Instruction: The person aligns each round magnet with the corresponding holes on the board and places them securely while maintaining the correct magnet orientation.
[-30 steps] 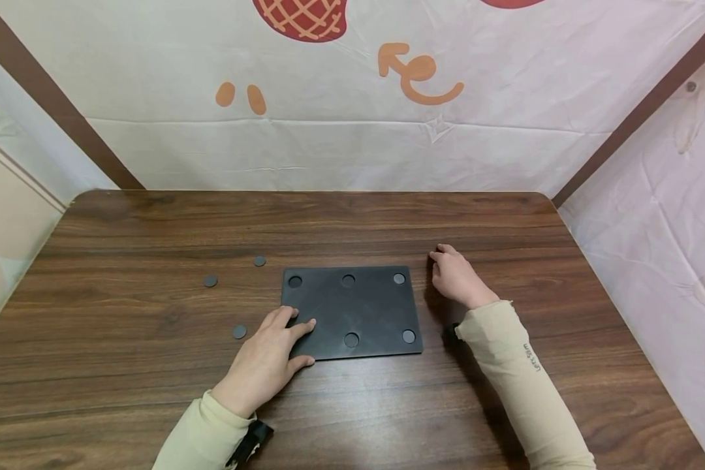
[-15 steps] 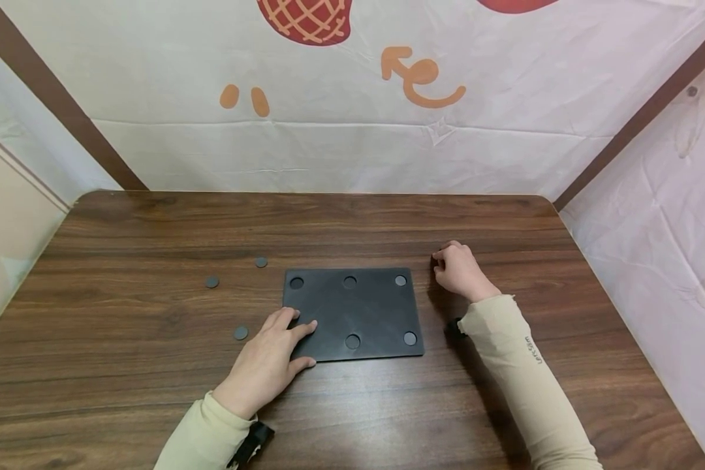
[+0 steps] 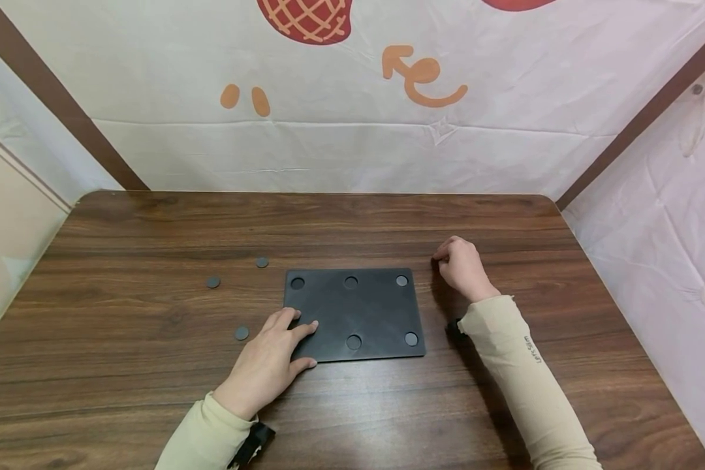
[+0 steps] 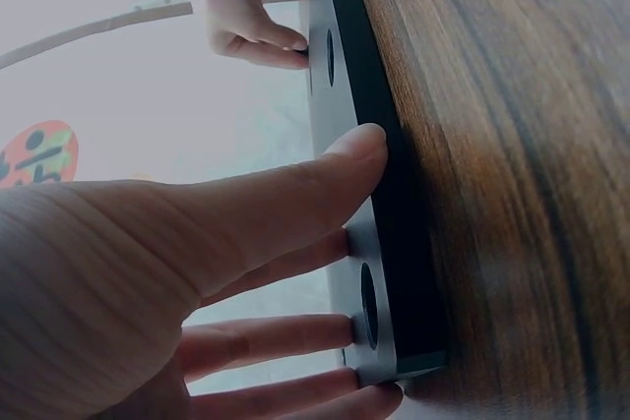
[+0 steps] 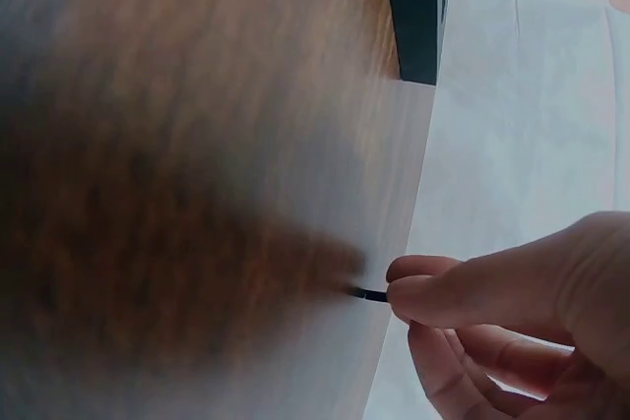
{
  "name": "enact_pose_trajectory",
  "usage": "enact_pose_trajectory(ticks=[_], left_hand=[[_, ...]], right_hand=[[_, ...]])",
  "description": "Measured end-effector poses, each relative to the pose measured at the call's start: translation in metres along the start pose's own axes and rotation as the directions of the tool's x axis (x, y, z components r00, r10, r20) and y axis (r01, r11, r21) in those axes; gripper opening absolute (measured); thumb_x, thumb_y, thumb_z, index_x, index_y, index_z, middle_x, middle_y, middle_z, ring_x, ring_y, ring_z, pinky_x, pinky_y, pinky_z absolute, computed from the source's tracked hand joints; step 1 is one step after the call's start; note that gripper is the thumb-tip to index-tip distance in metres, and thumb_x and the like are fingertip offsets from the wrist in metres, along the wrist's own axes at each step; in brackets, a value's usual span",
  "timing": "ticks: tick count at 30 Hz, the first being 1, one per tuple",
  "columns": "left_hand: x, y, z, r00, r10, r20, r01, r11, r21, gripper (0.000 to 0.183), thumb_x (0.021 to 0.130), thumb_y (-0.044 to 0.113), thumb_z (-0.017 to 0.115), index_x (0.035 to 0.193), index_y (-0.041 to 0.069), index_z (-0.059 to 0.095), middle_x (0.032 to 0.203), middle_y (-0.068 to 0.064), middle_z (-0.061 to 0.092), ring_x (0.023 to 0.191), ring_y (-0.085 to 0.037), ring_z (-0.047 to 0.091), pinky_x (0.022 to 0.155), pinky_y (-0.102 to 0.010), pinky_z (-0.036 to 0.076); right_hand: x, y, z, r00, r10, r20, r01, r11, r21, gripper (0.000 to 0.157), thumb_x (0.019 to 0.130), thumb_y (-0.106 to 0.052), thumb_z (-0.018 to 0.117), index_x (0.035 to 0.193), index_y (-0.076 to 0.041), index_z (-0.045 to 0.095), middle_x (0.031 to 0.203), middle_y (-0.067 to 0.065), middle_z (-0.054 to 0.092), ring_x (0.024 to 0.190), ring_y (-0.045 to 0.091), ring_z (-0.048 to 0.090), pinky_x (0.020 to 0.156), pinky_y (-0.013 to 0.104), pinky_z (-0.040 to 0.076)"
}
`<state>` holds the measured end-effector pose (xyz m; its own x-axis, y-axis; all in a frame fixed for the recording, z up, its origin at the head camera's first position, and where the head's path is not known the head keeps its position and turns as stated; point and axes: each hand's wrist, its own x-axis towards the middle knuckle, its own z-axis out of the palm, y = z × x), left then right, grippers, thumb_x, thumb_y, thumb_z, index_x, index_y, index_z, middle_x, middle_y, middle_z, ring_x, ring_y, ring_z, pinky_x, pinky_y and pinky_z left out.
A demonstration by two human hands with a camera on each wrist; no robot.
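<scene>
A flat black board (image 3: 382, 310) with round recesses lies at the middle of the table. My left hand (image 3: 267, 362) rests over its near left corner, fingers spread on top and thumb at the front edge; the left wrist view shows a dark recess (image 4: 369, 307) by the fingers. Grey discs fill the far right recess (image 3: 402, 281) and the near right recess (image 3: 411, 339). Beyond the board's right side, my right hand (image 3: 461, 264) pinches a thin dark disc (image 5: 370, 294) between thumb and index finger, seen edge-on close to the table.
Three loose grey discs lie left of the board: one far disc (image 3: 262, 262), one middle disc (image 3: 213, 282) and one near disc (image 3: 242, 333). The wooden table (image 3: 123, 391) meets a white printed curtain (image 3: 352, 156) at its back edge.
My right hand's fingers have drawn together into a pinch, and the hand has risen slightly farther up the head view. The left hand and the board stay put.
</scene>
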<state>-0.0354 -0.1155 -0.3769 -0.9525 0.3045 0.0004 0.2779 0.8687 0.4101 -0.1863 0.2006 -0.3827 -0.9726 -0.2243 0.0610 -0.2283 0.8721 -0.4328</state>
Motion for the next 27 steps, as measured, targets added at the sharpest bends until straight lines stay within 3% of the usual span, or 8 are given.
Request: enact_pose_trajectory(ticks=[7, 18, 27], left_hand=[[0.001, 0.001, -0.001, 1.000, 0.004, 0.007, -0.004, 1.000, -0.001, 0.051, 0.076, 0.024, 0.081, 0.123, 0.009, 0.066, 0.129, -0.018, 0.053, 0.128, -0.037, 0.046, 0.082, -0.044, 0.054], [0.001, 0.001, -0.001, 1.000, 0.006, 0.007, -0.006, 1.000, 0.005, 0.051, 0.076, 0.024, 0.081, 0.123, 0.009, 0.066, 0.129, -0.018, 0.053, 0.127, -0.036, 0.046, 0.082, -0.043, 0.054], [0.000, -0.001, 0.002, 1.000, -0.002, 0.010, 0.002, 1.000, 0.000, 0.052, 0.077, 0.024, 0.080, 0.124, 0.009, 0.066, 0.129, -0.018, 0.053, 0.127, -0.036, 0.046, 0.083, -0.044, 0.053]], right_hand=[[-0.001, 0.000, -0.004, 0.998, 0.058, 0.022, -0.058, 0.998, 0.016, 0.022, 0.088, 0.005, 0.056, 0.102, 0.006, 0.073, 0.102, 0.022, 0.061, 0.089, 0.034, 0.058, 0.078, 0.044, 0.048], [-0.006, 0.005, -0.005, 0.992, 0.102, 0.068, -0.103, 0.995, 0.004, 0.020, 0.086, -0.002, 0.065, 0.104, 0.005, 0.071, 0.098, 0.022, 0.068, 0.089, 0.032, 0.065, 0.079, 0.046, 0.053], [-0.006, -0.007, 0.001, 0.999, 0.008, 0.043, -0.008, 1.000, -0.011, 0.020, 0.085, -0.005, 0.066, 0.102, 0.006, 0.071, 0.090, 0.018, 0.059, 0.079, 0.028, 0.057, 0.072, 0.042, 0.049]])
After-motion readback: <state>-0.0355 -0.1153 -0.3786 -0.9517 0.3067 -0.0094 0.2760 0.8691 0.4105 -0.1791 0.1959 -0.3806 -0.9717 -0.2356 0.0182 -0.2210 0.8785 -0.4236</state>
